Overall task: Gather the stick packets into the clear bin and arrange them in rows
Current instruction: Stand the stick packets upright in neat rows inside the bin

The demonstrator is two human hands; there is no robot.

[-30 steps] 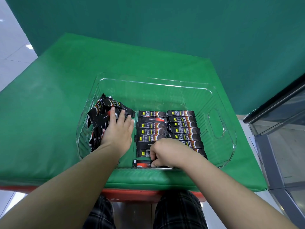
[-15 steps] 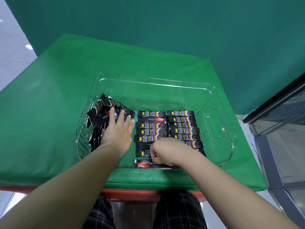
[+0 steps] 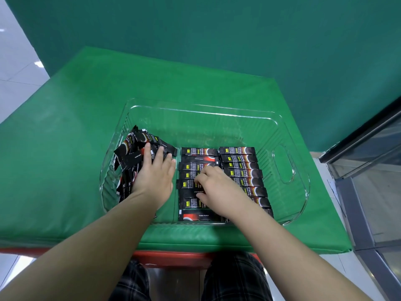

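Head view: a clear bin (image 3: 284,164) sits on a green padded table (image 3: 65,170). In the bin's left part lies a loose heap of black stick packets (image 3: 138,148). The left hand (image 3: 155,177) rests flat on this heap, fingers straight and spread, grasping nothing. To the right of the heap, two tidy rows of packets run from far to near: a middle row (image 3: 191,168) and a right row (image 3: 240,158). The right hand (image 3: 219,190) hovers low over the middle row, fingers curled, its fingertips (image 3: 198,187) pinching a dark packet (image 3: 188,193) lying in that row.
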